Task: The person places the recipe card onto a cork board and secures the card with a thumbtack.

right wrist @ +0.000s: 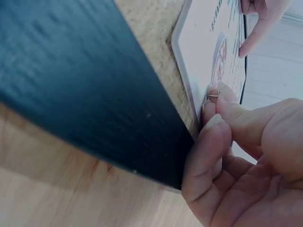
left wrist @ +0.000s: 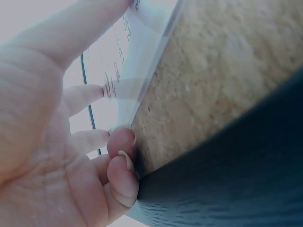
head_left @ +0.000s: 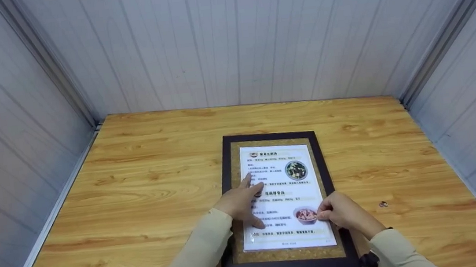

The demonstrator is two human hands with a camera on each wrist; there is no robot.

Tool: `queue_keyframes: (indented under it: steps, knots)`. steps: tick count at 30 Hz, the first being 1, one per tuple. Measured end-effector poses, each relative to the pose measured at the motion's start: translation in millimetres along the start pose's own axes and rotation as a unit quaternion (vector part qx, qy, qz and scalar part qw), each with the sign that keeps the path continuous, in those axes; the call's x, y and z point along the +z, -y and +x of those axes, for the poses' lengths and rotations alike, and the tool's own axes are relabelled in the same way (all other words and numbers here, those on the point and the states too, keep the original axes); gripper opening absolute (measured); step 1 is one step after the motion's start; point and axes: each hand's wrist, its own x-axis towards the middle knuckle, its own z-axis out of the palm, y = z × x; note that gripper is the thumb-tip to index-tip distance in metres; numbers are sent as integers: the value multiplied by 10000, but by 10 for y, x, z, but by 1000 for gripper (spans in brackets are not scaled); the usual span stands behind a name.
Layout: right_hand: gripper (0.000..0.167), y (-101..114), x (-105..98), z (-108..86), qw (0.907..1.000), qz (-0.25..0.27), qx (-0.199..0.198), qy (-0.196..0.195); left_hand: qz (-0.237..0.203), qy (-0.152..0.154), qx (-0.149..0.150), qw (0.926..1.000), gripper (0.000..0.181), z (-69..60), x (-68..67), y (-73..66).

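Note:
A laminated sheet point(head_left: 289, 199) with printed text and two food pictures lies on a dark-framed corkboard point(head_left: 295, 255). Across its left part rests my left hand point(head_left: 240, 202), fingers spread; the left wrist view shows fingertips at the sheet's edge beside the cork. At the sheet's right edge, by the lower bowl picture, is my right hand point(head_left: 343, 213). Its thumb and forefinger pinch a small thumbtack, whose thin metal pin point(right wrist: 214, 96) shows between the fingertips. Most of the tack is hidden by the fingers.
Small shiny metal pieces point(head_left: 383, 204), too small to make out, lie on the wooden table point(head_left: 138, 197) right of the board. Pale panel walls point(head_left: 219, 42) enclose the table at the back and both sides.

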Motion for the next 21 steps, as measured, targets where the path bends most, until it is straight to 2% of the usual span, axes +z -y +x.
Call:
queue_keyframes:
  steps: [7, 21]
  knots:
    - [17, 27, 18, 15, 9997, -18, 252, -2, -101, -11, -8, 9999, 111, 6, 11, 21]
    - [17, 21, 28, 14, 9996, -25, 295, 0, -79, 12, -65, 9999, 112, 23, 30, 34]
